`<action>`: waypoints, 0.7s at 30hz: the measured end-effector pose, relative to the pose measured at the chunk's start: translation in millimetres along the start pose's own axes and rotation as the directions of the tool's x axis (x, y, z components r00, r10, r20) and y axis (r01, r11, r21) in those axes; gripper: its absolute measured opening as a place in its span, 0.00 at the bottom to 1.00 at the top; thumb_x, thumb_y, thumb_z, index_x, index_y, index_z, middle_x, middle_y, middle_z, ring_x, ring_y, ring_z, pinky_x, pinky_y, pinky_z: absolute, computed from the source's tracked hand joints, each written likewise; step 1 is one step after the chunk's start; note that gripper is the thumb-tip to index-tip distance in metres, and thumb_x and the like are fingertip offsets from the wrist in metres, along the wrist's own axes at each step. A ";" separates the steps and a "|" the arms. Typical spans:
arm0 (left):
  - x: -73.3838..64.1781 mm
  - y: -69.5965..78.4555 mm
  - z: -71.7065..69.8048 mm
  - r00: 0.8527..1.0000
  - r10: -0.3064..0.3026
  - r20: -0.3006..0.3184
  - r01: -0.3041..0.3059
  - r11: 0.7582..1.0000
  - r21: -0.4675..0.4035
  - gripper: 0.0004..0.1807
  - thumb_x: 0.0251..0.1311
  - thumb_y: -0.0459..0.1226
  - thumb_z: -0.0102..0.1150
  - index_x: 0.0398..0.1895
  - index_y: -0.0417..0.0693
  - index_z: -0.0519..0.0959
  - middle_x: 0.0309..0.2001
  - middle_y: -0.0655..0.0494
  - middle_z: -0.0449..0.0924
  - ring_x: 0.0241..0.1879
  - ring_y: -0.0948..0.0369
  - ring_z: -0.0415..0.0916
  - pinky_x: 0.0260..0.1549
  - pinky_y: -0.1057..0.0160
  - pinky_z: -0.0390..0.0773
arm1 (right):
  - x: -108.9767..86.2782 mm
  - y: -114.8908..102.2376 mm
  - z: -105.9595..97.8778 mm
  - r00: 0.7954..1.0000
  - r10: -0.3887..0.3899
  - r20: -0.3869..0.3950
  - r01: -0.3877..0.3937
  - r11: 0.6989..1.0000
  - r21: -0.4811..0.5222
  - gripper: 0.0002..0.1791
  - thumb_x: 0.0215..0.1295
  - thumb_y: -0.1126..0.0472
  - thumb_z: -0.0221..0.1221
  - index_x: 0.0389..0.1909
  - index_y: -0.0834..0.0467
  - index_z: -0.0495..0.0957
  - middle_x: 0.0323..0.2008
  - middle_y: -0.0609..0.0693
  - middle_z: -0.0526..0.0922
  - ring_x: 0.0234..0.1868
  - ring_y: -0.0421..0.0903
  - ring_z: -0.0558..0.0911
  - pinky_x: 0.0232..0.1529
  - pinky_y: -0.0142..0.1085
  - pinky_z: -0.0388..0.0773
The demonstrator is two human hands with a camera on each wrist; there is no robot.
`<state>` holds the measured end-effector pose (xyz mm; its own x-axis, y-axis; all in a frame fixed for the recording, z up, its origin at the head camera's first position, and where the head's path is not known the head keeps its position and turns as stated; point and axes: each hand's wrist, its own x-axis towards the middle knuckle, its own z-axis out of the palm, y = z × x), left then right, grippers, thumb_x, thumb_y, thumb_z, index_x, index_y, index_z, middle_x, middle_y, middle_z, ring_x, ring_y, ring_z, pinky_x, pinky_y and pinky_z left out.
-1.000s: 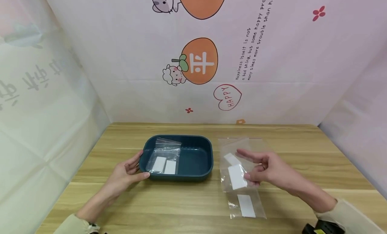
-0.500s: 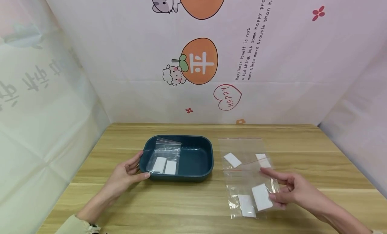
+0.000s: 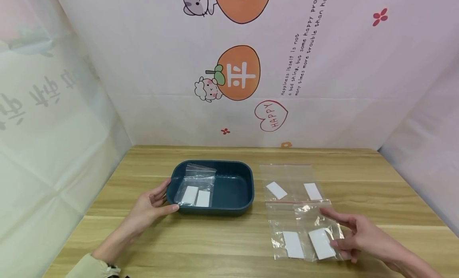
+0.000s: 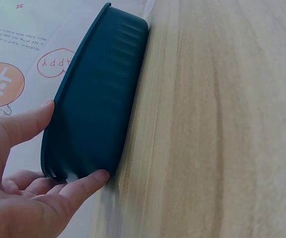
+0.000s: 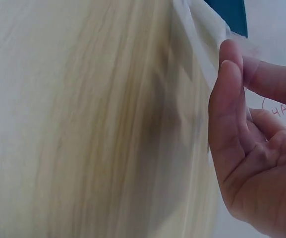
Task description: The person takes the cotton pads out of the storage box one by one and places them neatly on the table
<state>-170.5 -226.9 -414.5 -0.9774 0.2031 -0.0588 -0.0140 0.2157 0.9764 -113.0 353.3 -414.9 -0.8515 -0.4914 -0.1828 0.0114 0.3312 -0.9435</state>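
My left hand (image 3: 147, 210) holds the left end of a dark teal plastic bin (image 3: 232, 190), thumb at the front corner and fingers along the outer wall. Inside the bin's left half, clear zip bags (image 3: 201, 180) with white pieces lie overlapped. To the right, my right hand (image 3: 365, 238) pinches the right edge of a clear zip bag (image 3: 312, 216) holding a white rectangular piece (image 3: 322, 244). That bag overlaps a front-left bag (image 3: 277, 220), also with a white piece. In the right wrist view, thumb and fingers meet on the bag's film (image 5: 200, 37).
Behind the held bag lie more clear bags (image 3: 294, 176) with white pieces, flat on the wooden table (image 3: 222, 246). A printed white cloth (image 3: 161, 70) hangs at the table's back edge, with more cloth at both sides.
My right hand has brought the pinched bag from over the back bags toward the front right and lowered it beside the front-left bag. My left hand stays at the bin.
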 end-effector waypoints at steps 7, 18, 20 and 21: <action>-0.3 -1.1 -0.1 1.000 -0.002 -0.006 0.002 1.000 -0.004 0.55 0.61 0.34 0.77 0.84 0.39 0.51 0.81 0.39 0.51 0.76 0.43 0.58 0.68 0.59 0.68 | 3.2 6.7 -4.7 0.999 -0.037 -0.038 0.032 0.991 -0.127 0.45 0.67 0.67 0.70 0.76 0.26 0.66 0.38 0.62 0.88 0.15 0.38 0.74 0.15 0.36 0.79; 0.4 -0.4 -0.3 1.000 -0.003 -0.003 0.003 1.000 -0.007 0.55 0.61 0.35 0.77 0.84 0.40 0.51 0.81 0.39 0.51 0.76 0.43 0.58 0.68 0.59 0.68 | 3.2 9.8 -5.9 0.992 -0.050 -0.113 0.022 0.972 -0.234 0.49 0.62 0.66 0.73 0.70 0.17 0.66 0.23 0.67 0.81 0.11 0.40 0.73 0.15 0.41 0.81; -0.1 -0.5 -0.4 1.000 0.002 0.004 -0.002 1.000 -0.013 0.54 0.61 0.34 0.76 0.84 0.39 0.51 0.81 0.38 0.51 0.76 0.42 0.58 0.68 0.58 0.69 | 1.5 9.9 -4.0 0.988 -0.049 -0.147 0.008 0.964 -0.265 0.49 0.61 0.65 0.74 0.73 0.20 0.65 0.31 0.77 0.80 0.12 0.37 0.72 0.14 0.40 0.81; -0.2 -0.5 -0.5 1.000 0.004 0.005 -0.004 1.000 -0.015 0.54 0.62 0.34 0.76 0.84 0.40 0.51 0.81 0.38 0.51 0.76 0.42 0.58 0.68 0.58 0.69 | 1.0 9.8 -2.4 0.985 -0.064 -0.158 0.017 0.960 -0.278 0.49 0.61 0.66 0.74 0.75 0.25 0.66 0.41 0.83 0.78 0.12 0.36 0.72 0.14 0.40 0.80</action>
<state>-170.4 -227.5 -414.9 -0.9764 0.2085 -0.0561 -0.0135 0.2001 0.9797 -115.0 358.1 -423.7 -0.9228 -0.3778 -0.0761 -0.1499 0.5338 -0.8322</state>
